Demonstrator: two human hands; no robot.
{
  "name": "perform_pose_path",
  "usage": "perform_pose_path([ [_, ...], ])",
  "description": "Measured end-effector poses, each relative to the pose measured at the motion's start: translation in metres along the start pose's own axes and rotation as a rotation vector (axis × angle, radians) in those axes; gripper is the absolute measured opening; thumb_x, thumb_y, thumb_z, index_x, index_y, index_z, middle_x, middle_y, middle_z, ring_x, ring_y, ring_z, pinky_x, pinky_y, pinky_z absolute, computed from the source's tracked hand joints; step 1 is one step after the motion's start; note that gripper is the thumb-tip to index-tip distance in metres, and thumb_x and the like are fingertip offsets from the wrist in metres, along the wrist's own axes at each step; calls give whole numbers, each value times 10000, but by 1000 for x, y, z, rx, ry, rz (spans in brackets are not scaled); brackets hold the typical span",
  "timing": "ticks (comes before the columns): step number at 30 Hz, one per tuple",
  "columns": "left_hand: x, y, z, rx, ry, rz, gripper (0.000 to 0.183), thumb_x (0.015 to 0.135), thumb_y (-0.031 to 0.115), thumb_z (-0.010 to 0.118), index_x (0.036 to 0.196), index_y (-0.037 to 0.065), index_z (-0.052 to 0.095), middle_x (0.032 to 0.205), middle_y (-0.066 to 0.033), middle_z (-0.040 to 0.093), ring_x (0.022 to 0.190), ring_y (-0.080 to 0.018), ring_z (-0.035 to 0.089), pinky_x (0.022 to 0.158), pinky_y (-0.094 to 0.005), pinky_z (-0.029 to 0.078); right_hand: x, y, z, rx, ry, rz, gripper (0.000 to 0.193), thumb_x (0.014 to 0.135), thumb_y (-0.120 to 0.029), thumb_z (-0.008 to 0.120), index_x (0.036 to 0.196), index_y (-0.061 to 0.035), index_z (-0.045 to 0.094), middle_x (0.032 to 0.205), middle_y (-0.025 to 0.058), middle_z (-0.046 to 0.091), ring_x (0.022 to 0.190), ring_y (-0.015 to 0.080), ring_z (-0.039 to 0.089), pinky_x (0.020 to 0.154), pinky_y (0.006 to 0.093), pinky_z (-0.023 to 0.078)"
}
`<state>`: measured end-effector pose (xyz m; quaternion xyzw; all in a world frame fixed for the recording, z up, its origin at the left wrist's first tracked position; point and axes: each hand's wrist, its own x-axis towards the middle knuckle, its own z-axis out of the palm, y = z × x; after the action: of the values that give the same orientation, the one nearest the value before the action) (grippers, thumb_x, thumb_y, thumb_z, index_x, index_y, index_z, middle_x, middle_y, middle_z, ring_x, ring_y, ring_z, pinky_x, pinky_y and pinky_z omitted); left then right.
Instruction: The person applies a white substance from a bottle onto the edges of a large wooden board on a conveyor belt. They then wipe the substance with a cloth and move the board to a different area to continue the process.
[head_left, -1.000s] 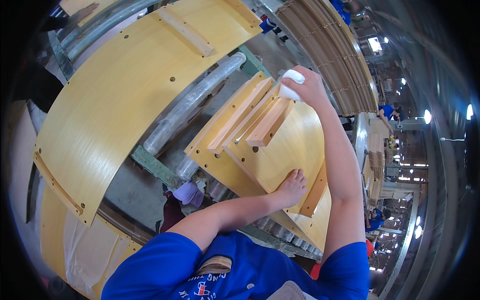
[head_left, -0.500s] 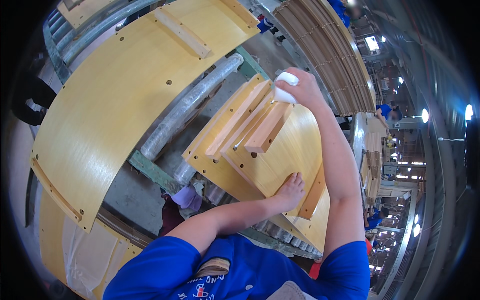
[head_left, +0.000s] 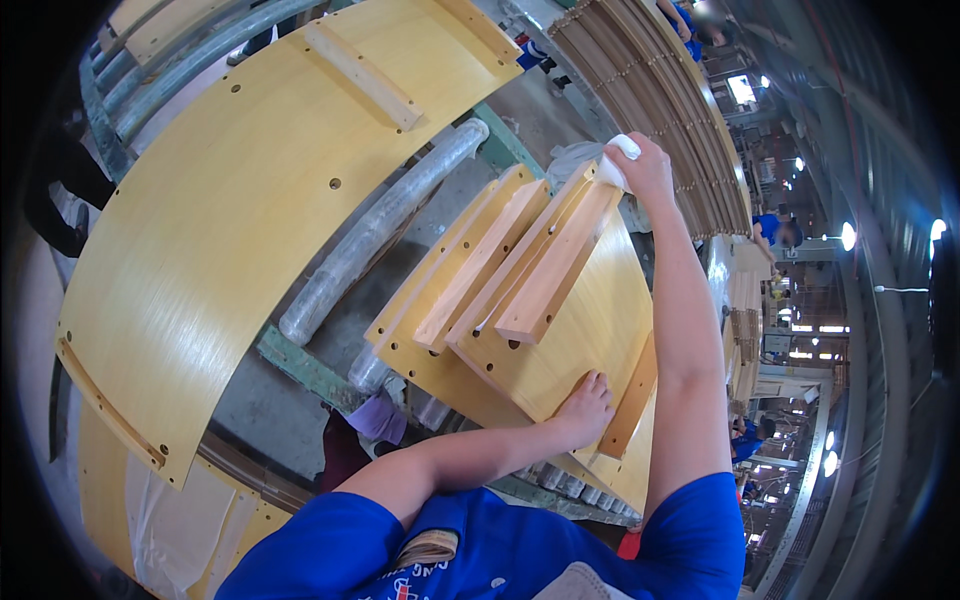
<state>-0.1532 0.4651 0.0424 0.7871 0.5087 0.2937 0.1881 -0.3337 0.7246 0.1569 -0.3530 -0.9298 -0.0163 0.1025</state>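
Observation:
My right hand (head_left: 648, 170) is wrapped round a white squeeze bottle (head_left: 616, 165), at the far end of a light wooden strip (head_left: 560, 265). The strip lies along the edge of a yellow plywood panel (head_left: 590, 330). Thin white streaks show on the panel beside the strip. Resting on that panel, my left hand (head_left: 585, 410) has its fingers stretched out and holds nothing. Close to it is a second wooden strip (head_left: 630, 400). Under this panel lies another yellow panel (head_left: 410, 352) with holes and its own strip (head_left: 480, 270).
A large yellow panel (head_left: 230, 190) with strips spans the left. Between the panels runs a film-wrapped roller (head_left: 385, 230) on a green frame (head_left: 310, 370). Stacked brown boards (head_left: 650, 120) stand at the far right. Co-workers in blue (head_left: 768, 228) are farther off.
My right hand has moved right and slightly away with the bottle, to the strip's far end. More of the strip's top shows. My left hand stays on the panel, slightly lower in view.

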Motion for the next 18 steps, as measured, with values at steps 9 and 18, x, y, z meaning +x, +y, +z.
perform_pose_path([
  [9,2,-2,0,-12,5,-7,330,870,235,454,1080,46,625,1266,-176,501,1309,-397,302,1104,-514,154,21,3,10,-101,18,-2,332,758,-408,667,881,-99,658,865,149,664,856,337,632,741,437,487],
  [18,2,-3,1,-2,4,1,326,881,222,436,1088,43,614,1263,-172,499,1311,-399,296,1104,-515,148,33,6,17,-155,-85,71,325,757,-413,667,919,-131,672,919,136,672,907,326,634,786,436,488],
])
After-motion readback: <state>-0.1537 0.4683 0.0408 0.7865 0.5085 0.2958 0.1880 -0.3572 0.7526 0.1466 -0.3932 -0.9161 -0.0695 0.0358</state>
